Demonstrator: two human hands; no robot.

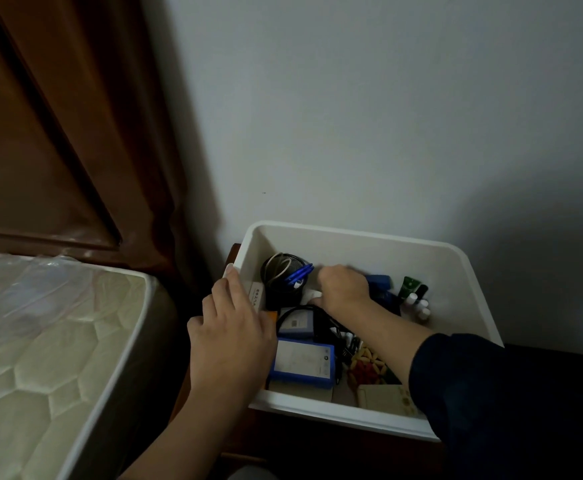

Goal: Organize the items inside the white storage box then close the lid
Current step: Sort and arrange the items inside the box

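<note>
1. Steadying comes first: keep your left hand (pixel 229 336) on the left wall of the white storage box (pixel 359 237), fingers laid fairly straight over the rim, holding nothing, so the box does not slide on the dark wooden stand (pixel 248 441) while you sort.
2. Work over the near items without dragging your dark sleeve (pixel 490 393) across them: the blue-edged pack (pixel 302 363) and the red and cream pieces (pixel 366 367) lie right under your forearm.
3. Your right hand (pixel 343 287) is curled down mid-box (what it holds, if anything, I cannot tell); a small white object (pixel 312 296) sits just at its thumb side.
4. Lift rather than shove: the black mesh cup (pixel 283 277) with blue pens (pixel 300 273) stands just left of that hand, the green tube (pixel 409 287) beyond it to the right.
5. No lid shows anywhere, so locate it before finishing.
</note>
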